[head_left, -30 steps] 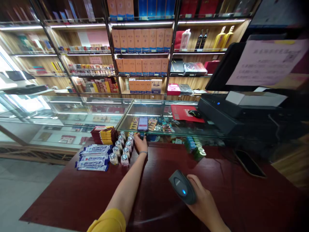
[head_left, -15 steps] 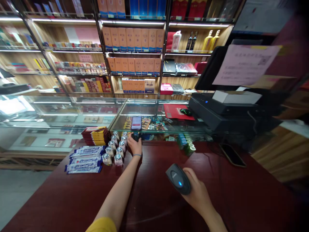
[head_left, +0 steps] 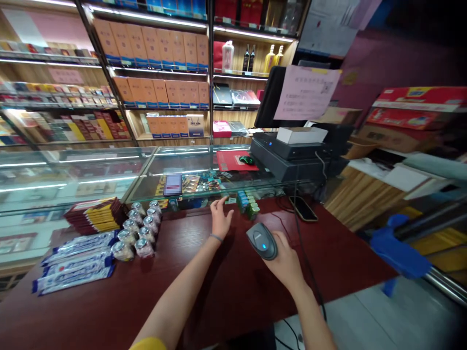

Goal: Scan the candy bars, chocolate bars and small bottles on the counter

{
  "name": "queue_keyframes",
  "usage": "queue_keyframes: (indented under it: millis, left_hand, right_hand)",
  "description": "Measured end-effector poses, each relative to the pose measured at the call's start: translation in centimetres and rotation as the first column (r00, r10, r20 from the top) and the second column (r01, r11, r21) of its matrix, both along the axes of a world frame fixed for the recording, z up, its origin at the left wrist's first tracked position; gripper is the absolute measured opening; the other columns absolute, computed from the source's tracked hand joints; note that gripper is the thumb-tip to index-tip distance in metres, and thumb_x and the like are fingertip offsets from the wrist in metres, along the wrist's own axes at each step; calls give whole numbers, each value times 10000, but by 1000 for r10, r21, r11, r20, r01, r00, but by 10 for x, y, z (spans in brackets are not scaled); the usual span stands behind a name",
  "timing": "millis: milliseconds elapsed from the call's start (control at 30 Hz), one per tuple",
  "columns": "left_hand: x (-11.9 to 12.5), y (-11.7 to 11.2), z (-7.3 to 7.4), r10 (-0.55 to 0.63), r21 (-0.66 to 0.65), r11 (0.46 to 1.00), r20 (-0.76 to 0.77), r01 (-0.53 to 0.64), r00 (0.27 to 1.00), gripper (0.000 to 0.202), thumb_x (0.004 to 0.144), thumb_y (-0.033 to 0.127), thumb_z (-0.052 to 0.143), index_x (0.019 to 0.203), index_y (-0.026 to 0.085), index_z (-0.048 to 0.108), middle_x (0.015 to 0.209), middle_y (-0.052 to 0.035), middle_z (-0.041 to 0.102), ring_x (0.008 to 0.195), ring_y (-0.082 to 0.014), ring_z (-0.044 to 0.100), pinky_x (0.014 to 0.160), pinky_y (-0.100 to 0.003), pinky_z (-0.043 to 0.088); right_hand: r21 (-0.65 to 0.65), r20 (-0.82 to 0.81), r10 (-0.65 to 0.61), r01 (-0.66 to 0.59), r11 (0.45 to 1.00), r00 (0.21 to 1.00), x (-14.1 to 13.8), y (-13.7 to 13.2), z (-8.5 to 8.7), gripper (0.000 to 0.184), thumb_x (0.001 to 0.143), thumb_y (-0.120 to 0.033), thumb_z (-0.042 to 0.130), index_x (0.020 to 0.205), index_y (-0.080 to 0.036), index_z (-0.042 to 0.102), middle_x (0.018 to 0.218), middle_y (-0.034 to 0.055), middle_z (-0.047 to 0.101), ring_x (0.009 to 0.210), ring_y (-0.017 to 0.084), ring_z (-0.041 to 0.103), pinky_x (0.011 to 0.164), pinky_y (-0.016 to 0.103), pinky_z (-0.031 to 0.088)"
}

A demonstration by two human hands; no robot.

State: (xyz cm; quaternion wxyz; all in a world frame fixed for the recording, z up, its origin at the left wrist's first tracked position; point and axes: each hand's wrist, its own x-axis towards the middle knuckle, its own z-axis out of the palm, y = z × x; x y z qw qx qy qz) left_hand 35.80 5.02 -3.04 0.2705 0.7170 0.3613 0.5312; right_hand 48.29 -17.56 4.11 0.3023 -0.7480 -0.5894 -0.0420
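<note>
My right hand (head_left: 286, 260) is wrapped round a dark grey barcode scanner (head_left: 261, 241) with a lit blue light, held above the dark red counter (head_left: 189, 287). My left hand (head_left: 221, 221) reaches forward over the counter, its fingers apart and nothing in them. Just to its right stand small green and blue cylindrical packs (head_left: 251, 206) in short rows. Farther left are two rows of small lidded jars (head_left: 145, 235). Beyond those lie blue-and-white long sachets (head_left: 76, 262) and a stack of yellow and dark red flat packs (head_left: 98, 215).
A phone-like screen (head_left: 172, 184) stands on the glass display case (head_left: 146, 167). A dark phone (head_left: 303, 209) lies on the counter's right, near a cable. Behind it are a monitor (head_left: 268, 97) and black till (head_left: 292, 158). A blue stool (head_left: 401, 248) is at right.
My left hand has moved right, from beside the jars and phone-like screen to near the green packs, fingers spread. The view has turned right. The scanner stays in my right hand.
</note>
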Motion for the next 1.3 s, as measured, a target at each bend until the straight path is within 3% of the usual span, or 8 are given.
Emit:
queue_keyframes:
  millis: [133,267,433,633,800,967,1167,1300]
  left_hand:
    - [40,-7,-8,-158,-38,987,-31,157,987,663,838,115,629,1452,292,457,1336,-106,355,1206,-234,517,1125,-478,399]
    - [58,-8,-20,-214,-53,976,-76,210,974,671,845,73,574,1460,316,459,1376,-101,352,1187,-227,537,1117,-485,409]
    - [57,-9,-24,-206,-55,978,-83,202,975,567,863,83,552,1392,284,513,1322,-98,424,1214,-229,525,1087,-444,436]
    - [55,-8,-19,-179,-30,983,-22,179,984,319,813,95,612,1113,196,574,1099,-85,555,1077,-231,569,1007,-441,455]
    - [48,-10,-14,-169,-136,973,118,185,978,276,812,185,672,1062,197,556,1039,-59,597,1004,-207,602,972,-411,467]
    - [8,-10,4,-123,-349,892,424,287,897,436,876,285,635,1281,214,488,1105,-70,610,954,-161,642,851,-317,537]
    - [-95,-6,19,-178,-507,645,628,572,757,701,856,392,697,1459,331,345,1346,-105,575,1073,-212,669,801,-318,573]
    - [-156,-9,14,-166,-547,612,617,571,769,621,844,411,717,1392,290,451,1414,-124,551,1116,-229,655,839,-351,580]
  right_hand:
    - [20,-10,-41,41,999,999,15,-8,0,333,817,-261,602,1138,-241,517,1164,67,612,881,262,728,651,311,536]
    - [20,-24,-52,52,998,998,26,-16,-2,326,817,-258,597,1135,-242,525,1164,65,611,845,242,730,635,303,537]
    - [21,-15,-71,72,997,997,30,-21,-7,322,812,-248,598,1126,-242,529,1169,64,612,848,248,735,630,305,535]
    - [28,-26,-74,75,997,997,26,-20,-5,312,812,-235,596,1115,-245,522,1173,65,612,855,247,732,633,301,532]
    - [51,-17,-64,64,997,998,23,-23,-1,325,815,-238,601,1129,-250,518,1169,68,612,837,238,729,632,298,530]
    - [45,-22,-80,80,996,997,19,-22,-2,308,825,-265,598,1121,-244,518,1159,70,609,834,245,730,638,307,532]
    - [35,-26,-22,23,999,999,4,-12,-6,301,822,-272,580,1117,-242,532,1171,63,612,834,239,733,622,301,533]
    - [6,3,73,-73,997,997,-12,0,-10,344,812,-264,580,1150,-241,526,1188,71,612,831,244,734,613,309,541]
